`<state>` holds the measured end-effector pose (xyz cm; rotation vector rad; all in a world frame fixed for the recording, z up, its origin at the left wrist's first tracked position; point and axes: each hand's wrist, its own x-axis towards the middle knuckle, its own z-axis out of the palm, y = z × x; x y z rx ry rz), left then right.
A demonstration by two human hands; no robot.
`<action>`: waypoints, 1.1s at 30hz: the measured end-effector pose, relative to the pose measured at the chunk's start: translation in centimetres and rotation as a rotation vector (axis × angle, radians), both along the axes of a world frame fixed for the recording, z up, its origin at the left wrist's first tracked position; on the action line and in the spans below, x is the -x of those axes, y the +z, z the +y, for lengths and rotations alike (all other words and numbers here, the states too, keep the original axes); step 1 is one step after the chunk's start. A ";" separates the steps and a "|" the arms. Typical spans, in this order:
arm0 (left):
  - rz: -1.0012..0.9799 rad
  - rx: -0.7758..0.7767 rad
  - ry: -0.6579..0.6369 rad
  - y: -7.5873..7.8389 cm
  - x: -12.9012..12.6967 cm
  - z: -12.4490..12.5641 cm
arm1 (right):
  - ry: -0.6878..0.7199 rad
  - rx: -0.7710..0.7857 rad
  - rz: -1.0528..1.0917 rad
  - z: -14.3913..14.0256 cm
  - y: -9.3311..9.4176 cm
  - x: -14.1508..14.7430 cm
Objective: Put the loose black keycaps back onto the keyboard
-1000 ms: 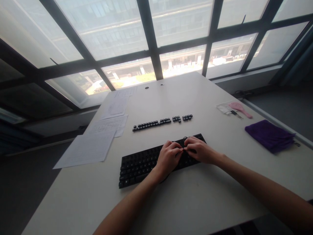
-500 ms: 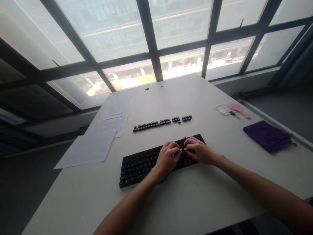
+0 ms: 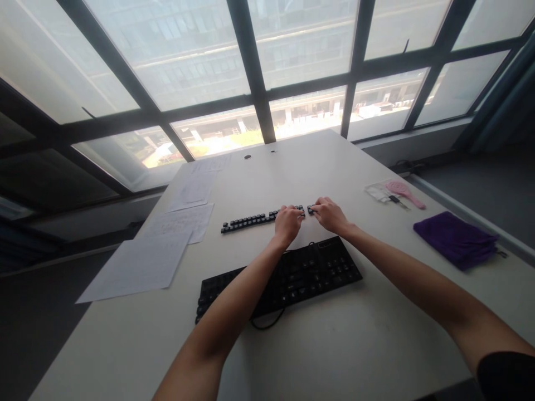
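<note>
Loose black keycaps (image 3: 246, 221) lie in a row on the white table, beyond a black keyboard (image 3: 320, 273). My left hand (image 3: 288, 224) is at the right part of this row, its fingers closed at a keycap; the knuckles partly hide the grip. Just to its right, my right hand (image 3: 329, 215) has thumb and fingers pinched on keycaps (image 3: 310, 209) at the row's right end. My left forearm crosses above the keyboard and covers part of its left half. A loop of cable shows at the keyboard's near edge.
Several sheets of paper (image 3: 137, 264) lie along the table's left side. On the right are a folded purple cloth (image 3: 455, 239), a pink hairbrush (image 3: 403, 192) and a clear plastic bag (image 3: 378, 192). Large windows stand behind the table's far end.
Both hands have left the keyboard and moved forward to the row of loose keycaps. The view has shifted slightly.
</note>
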<state>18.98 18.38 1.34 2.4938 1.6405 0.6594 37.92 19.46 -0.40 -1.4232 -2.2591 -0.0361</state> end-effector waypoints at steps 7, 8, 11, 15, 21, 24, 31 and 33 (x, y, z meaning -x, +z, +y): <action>0.027 -0.008 -0.018 -1.3 -0.7 0.7 | 0.098 -0.039 -0.069 0.7 -0.6 0.0; 0.028 -0.008 -0.022 -1.4 -0.6 0.7 | 0.123 -0.036 -0.051 0.7 -0.6 -0.2; 0.032 0.001 -0.034 -1.4 -0.5 0.7 | 0.208 -0.007 0.013 0.6 -0.8 -0.5; 0.033 0.009 -0.017 -1.2 -0.8 1.0 | 0.275 0.047 0.068 0.7 -0.9 -0.3; -0.032 0.009 0.016 0.2 -1.1 0.1 | 0.263 0.044 0.164 -0.7 -0.4 -0.7; -0.092 0.020 -0.008 0.9 -0.7 -2.6 | 0.259 0.043 0.367 -3.3 0.0 -1.6; -0.353 0.156 -0.206 0.6 0.5 -11.0 | 0.341 0.142 0.554 -11.3 0.2 -3.4; -0.367 0.177 -0.213 0.2 0.6 -12.1 | 0.369 0.165 0.551 -12.5 0.2 -3.4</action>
